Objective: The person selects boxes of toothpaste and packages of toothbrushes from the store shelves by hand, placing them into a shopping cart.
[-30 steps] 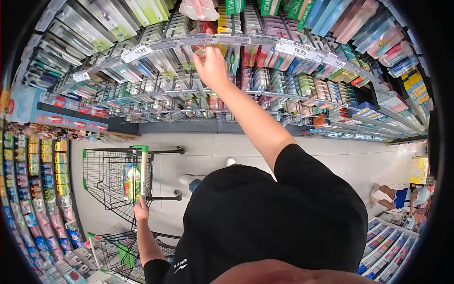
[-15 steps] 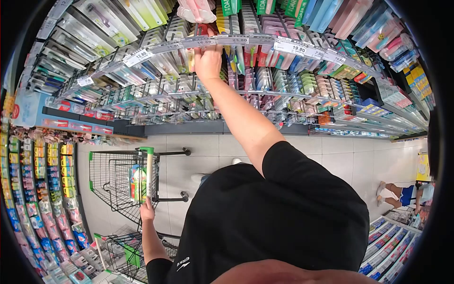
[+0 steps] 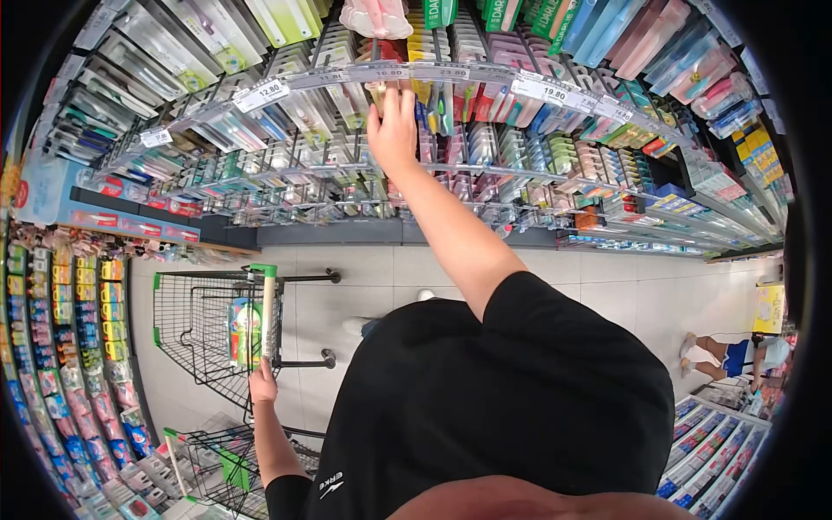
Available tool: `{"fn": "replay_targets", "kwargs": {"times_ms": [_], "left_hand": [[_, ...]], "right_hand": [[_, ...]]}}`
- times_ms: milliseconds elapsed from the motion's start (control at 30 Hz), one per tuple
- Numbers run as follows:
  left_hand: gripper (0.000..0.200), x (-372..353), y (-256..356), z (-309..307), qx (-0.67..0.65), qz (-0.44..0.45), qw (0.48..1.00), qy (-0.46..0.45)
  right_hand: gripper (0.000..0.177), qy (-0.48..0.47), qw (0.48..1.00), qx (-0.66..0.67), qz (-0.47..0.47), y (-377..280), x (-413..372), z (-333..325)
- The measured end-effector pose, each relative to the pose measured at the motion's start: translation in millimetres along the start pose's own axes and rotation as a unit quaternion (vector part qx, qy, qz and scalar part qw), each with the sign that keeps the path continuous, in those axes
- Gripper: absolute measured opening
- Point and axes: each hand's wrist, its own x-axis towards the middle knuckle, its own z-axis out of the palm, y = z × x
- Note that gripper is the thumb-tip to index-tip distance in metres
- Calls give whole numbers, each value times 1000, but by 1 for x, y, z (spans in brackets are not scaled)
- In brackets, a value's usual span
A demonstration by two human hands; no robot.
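My right hand (image 3: 396, 132) is raised to the shelf front, its fingers stretched out and slightly apart at the price rail (image 3: 334, 76). The fingertips are partly hidden behind the rail, near a red package (image 3: 393, 50) and a yellow one (image 3: 422, 42) on the hooks. Nothing shows in its palm. Low on the left, my left hand (image 3: 263, 383) is closed around the handle (image 3: 268, 325) of a shopping cart (image 3: 204, 290). Colourful packs (image 3: 244, 332) lie in the cart by the handle.
Packaged toothbrushes (image 3: 195, 39) hang in rows across the shelf. A second cart (image 3: 234, 468) stands behind the first. Another rack (image 3: 78, 347) lines the left side. A person (image 3: 737, 357) is at the far right, and a display rack (image 3: 715, 451) stands at lower right.
My right hand has drawn back slightly and lower from the red package, its fingers straightening. The view has shifted a little; my left hand stays on the cart handle.
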Motion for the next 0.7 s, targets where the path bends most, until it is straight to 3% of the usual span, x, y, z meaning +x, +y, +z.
{"fn": "replay_targets", "kwargs": {"times_ms": [100, 200, 267, 333, 433, 500, 533, 567, 700], "left_hand": [[76, 4, -5, 3, -8, -1, 1000, -1], [76, 6, -12, 9, -7, 11, 1000, 15], [76, 8, -16, 9, -33, -41, 998, -17], [78, 11, -22, 10, -10, -30, 999, -23], [80, 10, -24, 10, -20, -53, 998, -36], [74, 24, -58, 29, -10, -61, 998, -27], [70, 23, -60, 27, -21, -32, 999, -22], [67, 15, -30, 7, 2, -56, 995, -84], [63, -7, 7, 0, 4, -12, 999, -36]], "right_hand": [[54, -69, 992, 87, -54, 0, -15, -40], [51, -88, 991, 69, -78, 7, -27, -82], [43, -108, 989, 80, -63, 19, -48, -108], [39, -170, 976, 66, -121, 32, -69, -137], [36, -226, 966, 67, -102, 51, -108, -170], [37, -293, 953, 74, -11, 59, -125, -183], [37, -313, 946, 87, -17, 60, -129, -186], [37, -332, 940, 84, -3, 58, -135, -184], [36, -436, 894, 96, -35, 38, -151, -165]]}}
